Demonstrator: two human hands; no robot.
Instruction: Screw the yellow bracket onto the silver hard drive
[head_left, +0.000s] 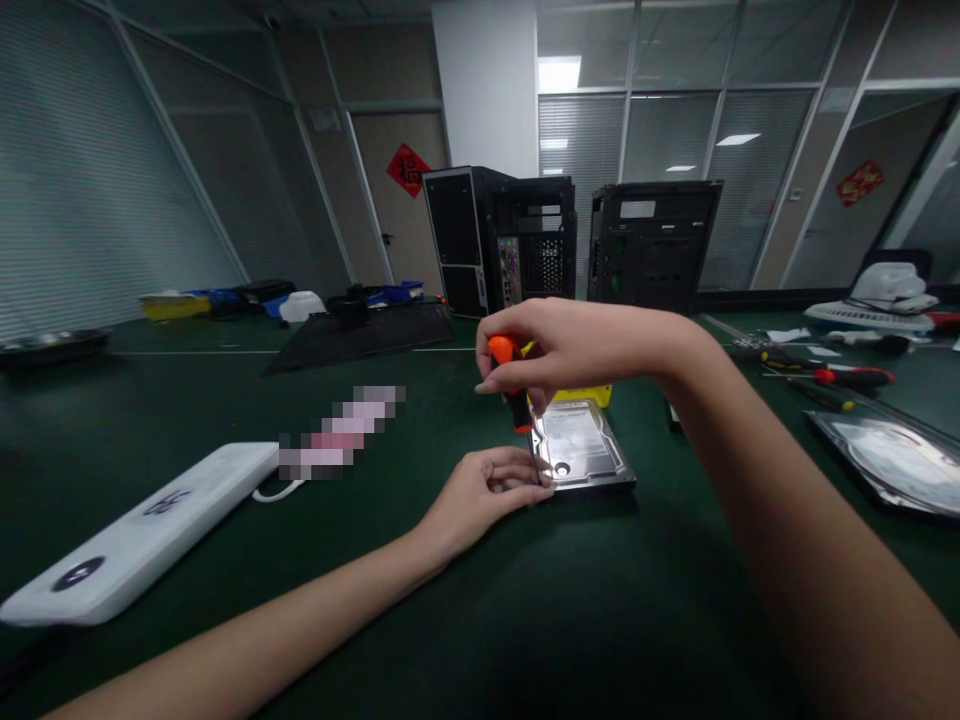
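1. Okay, right hand (551, 340) pinching orange-black screwdriver (520, 412), shaft down at hard drive's (583, 445) near-left corner.
2. Left hand (491, 482) curled at that corner; can't tell what it pinches.
3. Drive flat on green table (450, 650), yellow object (600, 395) behind.

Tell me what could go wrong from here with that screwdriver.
Finger injury: the left hand is at the near-left corner of the hard drive, right beside the shaft of the screwdriver, so a slip might jab its fingers.

Scratches: the right hand holds the handle above that corner, and a skidding tip could mark the drive's shiny top.
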